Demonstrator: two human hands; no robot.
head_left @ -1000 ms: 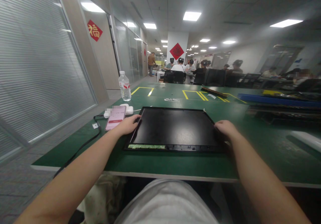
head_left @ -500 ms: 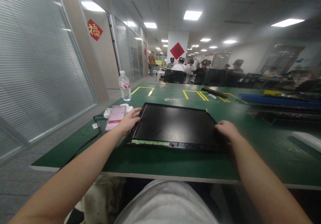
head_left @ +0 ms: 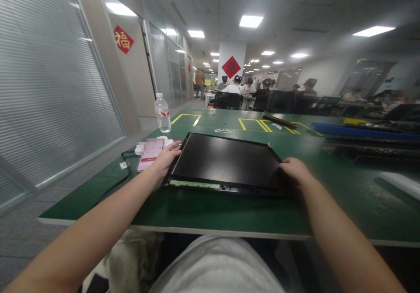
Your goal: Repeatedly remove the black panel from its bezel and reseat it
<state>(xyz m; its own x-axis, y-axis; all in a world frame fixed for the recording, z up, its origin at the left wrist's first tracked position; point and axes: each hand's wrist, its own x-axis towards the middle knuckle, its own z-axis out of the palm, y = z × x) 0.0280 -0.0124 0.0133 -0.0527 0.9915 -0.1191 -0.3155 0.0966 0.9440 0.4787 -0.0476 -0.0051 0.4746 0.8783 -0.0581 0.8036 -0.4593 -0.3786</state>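
A black display panel [head_left: 226,157] with a dark screen is in front of me, slightly tilted above the green table [head_left: 210,214]. Along its near edge runs a green circuit strip [head_left: 193,185]. My left hand [head_left: 168,158] grips the panel's left edge, fingers along the side. At the opposite edge, my right hand [head_left: 295,170] holds the frame, thumb on top and the other fingers hidden below. Just left of my left hand lies a phone [head_left: 149,155] with a pinkish screen.
A water bottle [head_left: 162,113] stands at the back left. A black cable [head_left: 114,188] crosses the left corner. Long dark strips and a blue bar [head_left: 348,129] lie on the right, with a white object [head_left: 402,185] nearer. Yellow tape [head_left: 251,120] marks the far side; people sit beyond.
The panel has shifted slightly left, and its left side is raised a little. Both hands have moved with it, keeping their hold on its sides.
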